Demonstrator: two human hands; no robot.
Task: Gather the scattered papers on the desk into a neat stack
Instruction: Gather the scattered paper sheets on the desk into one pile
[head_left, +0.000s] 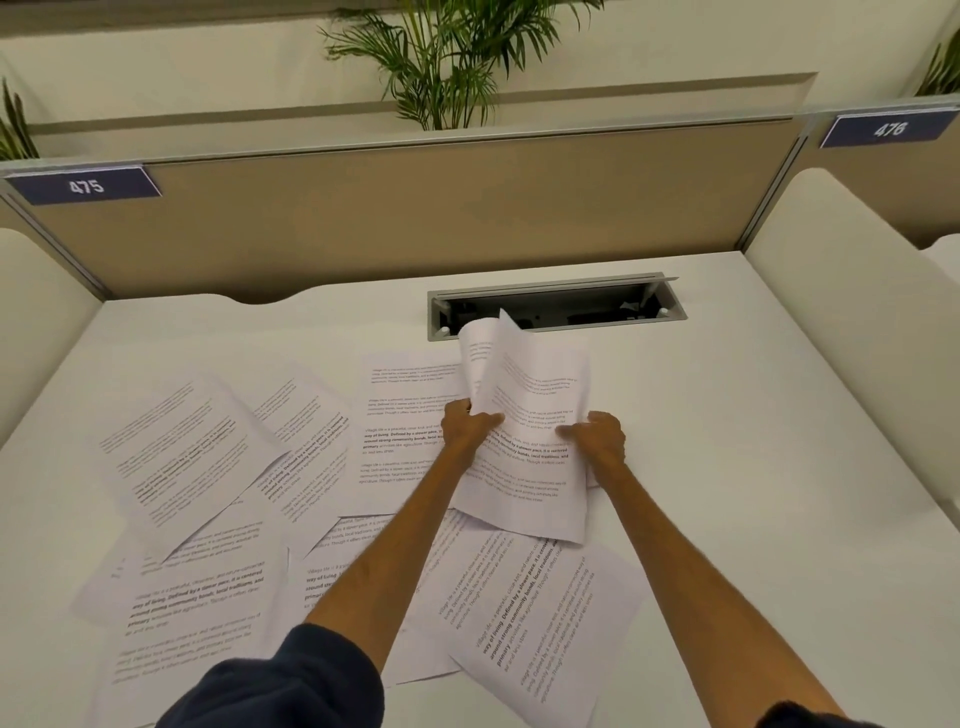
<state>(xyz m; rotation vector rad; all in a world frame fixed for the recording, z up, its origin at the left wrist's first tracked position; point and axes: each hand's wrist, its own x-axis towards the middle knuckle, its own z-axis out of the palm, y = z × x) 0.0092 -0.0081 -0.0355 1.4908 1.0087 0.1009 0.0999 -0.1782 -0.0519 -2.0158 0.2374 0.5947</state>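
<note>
Papers (524, 441) are gripped by the left hand (470, 421) and right hand (602, 436); more sheets (197, 519) lie on the tabletop (753, 415).

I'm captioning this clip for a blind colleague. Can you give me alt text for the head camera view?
Both bare hands, left hand and right hand, grip a small bundle of white printed sheets lifted above a white desk. More loose printed pages lie scattered and overlapping on the desk's left and near side, before a tan partition panel.
</note>
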